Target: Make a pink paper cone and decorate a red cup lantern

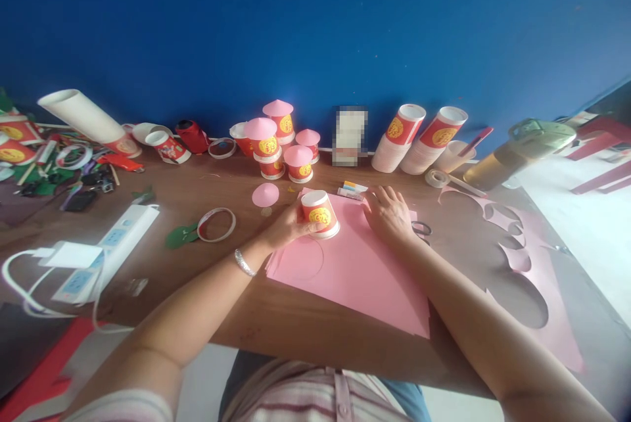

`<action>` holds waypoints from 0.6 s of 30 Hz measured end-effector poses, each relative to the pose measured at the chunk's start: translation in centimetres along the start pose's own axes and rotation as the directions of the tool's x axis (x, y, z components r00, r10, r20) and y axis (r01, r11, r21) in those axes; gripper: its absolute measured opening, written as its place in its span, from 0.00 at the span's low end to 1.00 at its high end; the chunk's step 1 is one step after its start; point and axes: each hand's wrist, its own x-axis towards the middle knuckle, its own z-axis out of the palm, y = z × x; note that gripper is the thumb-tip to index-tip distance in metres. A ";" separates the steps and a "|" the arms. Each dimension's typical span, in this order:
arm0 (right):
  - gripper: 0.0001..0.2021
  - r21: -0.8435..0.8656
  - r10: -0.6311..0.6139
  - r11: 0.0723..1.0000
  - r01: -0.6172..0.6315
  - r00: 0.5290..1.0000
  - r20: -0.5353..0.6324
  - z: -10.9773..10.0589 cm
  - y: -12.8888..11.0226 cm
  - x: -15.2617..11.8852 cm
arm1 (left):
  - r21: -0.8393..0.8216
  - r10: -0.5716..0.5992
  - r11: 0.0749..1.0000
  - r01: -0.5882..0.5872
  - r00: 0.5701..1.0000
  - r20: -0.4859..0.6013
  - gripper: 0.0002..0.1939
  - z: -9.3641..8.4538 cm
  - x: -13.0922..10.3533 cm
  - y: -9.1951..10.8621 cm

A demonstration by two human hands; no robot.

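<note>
My left hand is wrapped round an upside-down red paper cup with a yellow emblem, on the upper left of a stack of pink paper. A faint drawn circle shows on the top sheet, just below the cup. At the sheet's upper right edge lies my right hand, its fingers spread beside a glue stick. Partly hidden by my right wrist are the dark handles of scissors. A small pink paper cone sits left of the cup.
Cups with pink cone tops stand near the blue wall. Two leaning cup stacks and a bottle are at the back right. Cut pink paper lies right; a power strip and clutter lie left.
</note>
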 end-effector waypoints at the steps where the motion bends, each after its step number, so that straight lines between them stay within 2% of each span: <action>1: 0.12 0.005 0.002 1.000 -0.002 1.000 -0.004 0.0 0.0 0.0 | -0.017 0.003 1.000 -0.003 1.000 -0.009 0.28 -0.1 0.1 0.0; 9: 0.15 0.088 -0.008 0.996 0.009 1.000 -0.021 -0.3 -0.2 -0.3 | -0.173 -0.018 0.985 0.014 1.000 -0.022 0.28 0.0 0.0 0.6; 14: 0.16 0.248 -0.059 0.965 0.079 0.994 -0.089 -0.4 -0.9 -0.7 | -0.163 -0.004 0.987 0.006 1.000 0.012 0.28 0.1 -0.1 0.9; 18: 0.14 0.285 -0.086 0.951 0.117 0.989 -0.118 -0.5 -1.5 -1.0 | -0.119 0.017 0.993 -0.013 0.999 0.035 0.30 -0.1 0.0 0.5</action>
